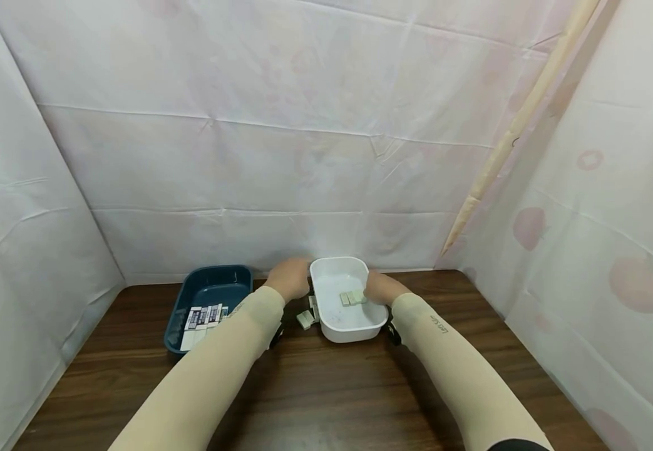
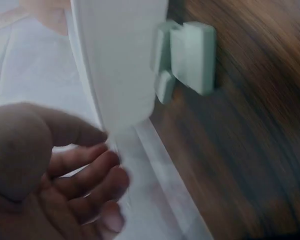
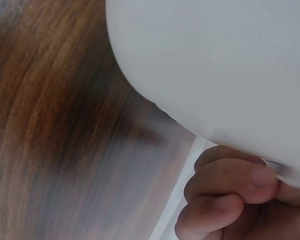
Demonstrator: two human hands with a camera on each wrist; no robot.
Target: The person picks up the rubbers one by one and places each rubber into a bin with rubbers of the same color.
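Observation:
A white plastic tub (image 1: 349, 329) stands at the middle back of the wooden table, with a few pale tiles (image 1: 353, 298) inside. My left hand (image 1: 289, 279) holds its left rim; in the left wrist view the fingers (image 2: 90, 172) curl by the tub wall (image 2: 120, 60). At the right rim my right hand (image 1: 379, 288) grips, its fingers (image 3: 230, 185) curled under the tub's edge (image 3: 215, 65). Some pale tiles (image 1: 305, 319) lie on the table against the tub's left side, and they also show in the left wrist view as pale tiles (image 2: 190, 55).
A dark blue tray (image 1: 208, 282) with several black-and-white pieces (image 1: 202, 316) sits left of the tub. White cloth walls close in the back and both sides. The brown table (image 1: 326, 388) stretches toward me between my sleeved forearms.

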